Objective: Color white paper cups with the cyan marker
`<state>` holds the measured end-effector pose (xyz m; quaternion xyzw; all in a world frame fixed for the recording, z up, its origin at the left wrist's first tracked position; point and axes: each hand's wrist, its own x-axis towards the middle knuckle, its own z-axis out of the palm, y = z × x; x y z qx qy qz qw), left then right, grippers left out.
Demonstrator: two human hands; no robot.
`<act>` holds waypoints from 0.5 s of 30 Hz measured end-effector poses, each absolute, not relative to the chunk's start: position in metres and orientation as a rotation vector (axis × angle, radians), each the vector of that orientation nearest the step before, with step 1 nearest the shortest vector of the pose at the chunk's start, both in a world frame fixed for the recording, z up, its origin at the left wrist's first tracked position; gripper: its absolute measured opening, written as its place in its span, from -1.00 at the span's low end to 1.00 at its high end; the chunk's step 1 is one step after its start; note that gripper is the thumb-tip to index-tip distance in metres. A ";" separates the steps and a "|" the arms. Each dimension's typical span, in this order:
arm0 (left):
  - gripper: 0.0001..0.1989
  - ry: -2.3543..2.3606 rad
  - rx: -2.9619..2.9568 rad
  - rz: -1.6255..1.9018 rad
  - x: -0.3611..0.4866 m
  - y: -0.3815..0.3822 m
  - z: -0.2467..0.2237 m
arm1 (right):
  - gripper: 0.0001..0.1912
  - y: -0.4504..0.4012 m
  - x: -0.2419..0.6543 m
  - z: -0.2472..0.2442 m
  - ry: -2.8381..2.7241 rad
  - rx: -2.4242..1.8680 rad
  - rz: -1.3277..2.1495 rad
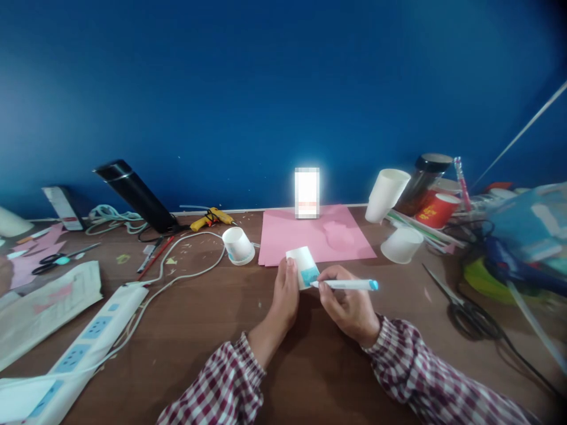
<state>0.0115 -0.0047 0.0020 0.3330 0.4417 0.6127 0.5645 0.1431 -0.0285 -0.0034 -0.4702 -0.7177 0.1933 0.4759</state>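
My left hand (287, 290) is wrapped round the side of a small white paper cup (300, 257), which is tilted, with a patch of light blue colour on its lower part. Pinched in the fingers of my right hand (348, 304) is a white marker (352, 284) with a blue end. Its tip touches or nearly touches the blue patch. Just beyond my hands lies a stack of pink paper sheets (301, 233). Left of them, an upside-down paper cup (238, 243) shows blue along its rim.
On the right are stacked white cups (385, 192), another white cup (402, 243), a red cup (438, 210) and black scissors (472, 317). Leftward lie a power strip (88, 348) with a white cable, a yellow glue gun (211, 218) and a black flask (137, 195). A blue wall rises behind.
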 end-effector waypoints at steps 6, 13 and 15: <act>-0.73 1.109 0.861 1.420 0.011 -0.004 -0.001 | -0.97 -0.028 0.143 -0.002 -1.760 -1.125 0.425; -0.60 1.153 1.090 1.365 0.011 0.000 -0.015 | -0.96 -0.027 0.143 -0.002 -1.687 -1.148 0.467; -0.58 1.185 1.124 1.349 0.011 0.000 -0.015 | -0.97 -0.027 0.143 -0.002 -1.707 -1.129 0.473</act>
